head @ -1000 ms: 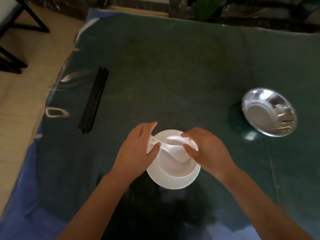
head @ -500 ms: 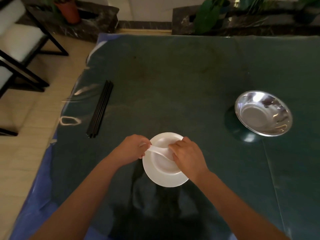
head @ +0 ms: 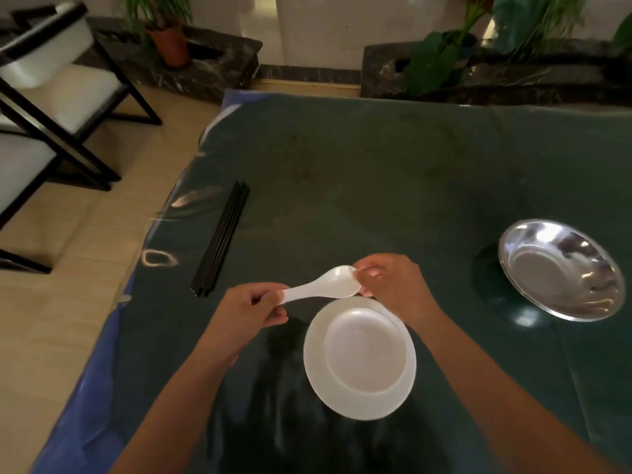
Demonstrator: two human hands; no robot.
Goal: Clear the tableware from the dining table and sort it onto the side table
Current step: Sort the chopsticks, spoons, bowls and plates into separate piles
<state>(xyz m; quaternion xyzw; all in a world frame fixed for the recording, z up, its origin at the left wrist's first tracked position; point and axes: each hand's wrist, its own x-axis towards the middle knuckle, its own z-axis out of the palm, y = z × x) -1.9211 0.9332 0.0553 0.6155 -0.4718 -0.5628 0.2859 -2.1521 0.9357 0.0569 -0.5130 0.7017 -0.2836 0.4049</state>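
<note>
A white soup spoon (head: pixel 328 287) is held level above the table, just beyond a white bowl (head: pixel 364 350) that sits on a white plate (head: pixel 359 403). My left hand (head: pixel 249 309) pinches the spoon's handle end. My right hand (head: pixel 393 285) holds the spoon's bowl end with its fingertips. The bowl is empty. A bundle of black chopsticks (head: pixel 222 239) lies to the left near the table's edge. A shiny metal bowl (head: pixel 561 268) rests on the right.
The table wears a dark green cloth (head: pixel 376 172) over a blue one. Black-framed chairs with white cushions (head: pixel 51 97) stand on the left. Potted plants (head: pixel 167 35) line a dark stone ledge behind the table.
Both hands have lifted the white spoon out of the bowl, up and slightly left. The view has tilted up, showing chairs and plants.
</note>
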